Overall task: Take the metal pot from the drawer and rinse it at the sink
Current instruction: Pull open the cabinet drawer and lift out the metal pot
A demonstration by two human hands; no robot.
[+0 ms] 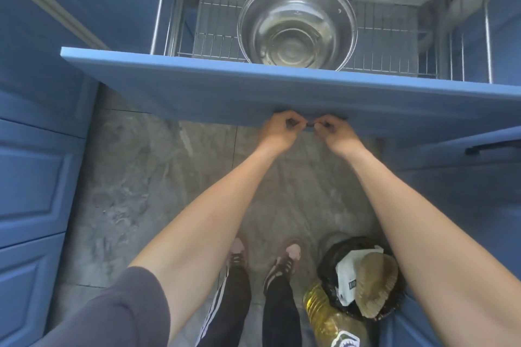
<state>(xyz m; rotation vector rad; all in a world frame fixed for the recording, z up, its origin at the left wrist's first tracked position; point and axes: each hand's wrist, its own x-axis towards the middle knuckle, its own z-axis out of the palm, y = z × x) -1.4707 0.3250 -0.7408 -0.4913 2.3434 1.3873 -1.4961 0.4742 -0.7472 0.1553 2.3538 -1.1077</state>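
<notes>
A round shiny metal pot point(297, 22) sits upright in the wire basket of the pulled-out blue drawer point(225, 87), just behind the drawer front. Both hands are at the dark handle under the drawer front's lower edge. My left hand point(282, 129) grips the handle with curled fingers. My right hand point(334, 132) grips it right beside the left one. The handle itself is mostly hidden by the fingers.
A wire rack point(214, 22) and pale dishes fill the drawer's back. Blue cabinet doors point(33, 177) line the left side. On the grey floor stand a black-lined trash bin point(363, 282) and a yellow oil bottle point(327, 315) at lower right, next to my feet.
</notes>
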